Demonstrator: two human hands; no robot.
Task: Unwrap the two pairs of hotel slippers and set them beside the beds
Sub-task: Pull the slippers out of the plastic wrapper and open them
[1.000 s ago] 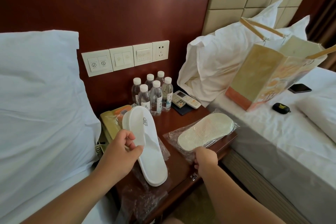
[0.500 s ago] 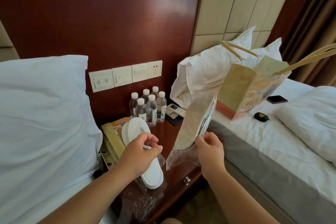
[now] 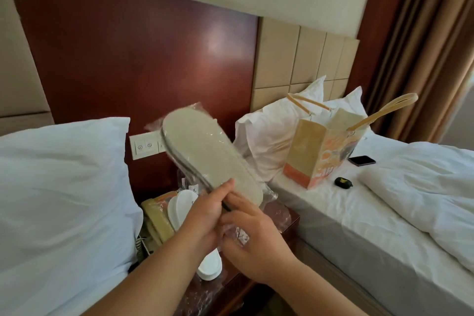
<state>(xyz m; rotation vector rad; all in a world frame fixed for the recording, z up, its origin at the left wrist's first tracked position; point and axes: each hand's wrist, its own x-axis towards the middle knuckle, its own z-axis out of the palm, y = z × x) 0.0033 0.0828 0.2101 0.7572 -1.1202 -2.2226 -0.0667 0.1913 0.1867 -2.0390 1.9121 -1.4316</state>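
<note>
Holds wrapped slippers [image 3: 210,159] aloft above the counter [image 3: 291,224], left grip [image 3: 205,215] pinching the heel, right grip [image 3: 256,241] clutching the film [image 3: 239,235]; risks a sudden tear dropping them onto the unwrapped slippers [image 3: 209,263] below.

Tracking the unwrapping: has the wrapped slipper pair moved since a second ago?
Yes. The wrapped slippers rose off the nightstand; left hand and right hand hold them above it.

We see a dark nightstand [image 3: 292,220] between two beds, with white slippers [image 3: 209,263] and a beige telephone [image 3: 154,223] on it. The right bed [image 3: 359,213] carries a paper bag [image 3: 307,156], a phone [image 3: 361,160], a small black case [image 3: 343,181], pillows [image 3: 264,136] and a duvet [image 3: 423,187]. The left bed [image 3: 38,290] has one pillow [image 3: 64,187].
</note>
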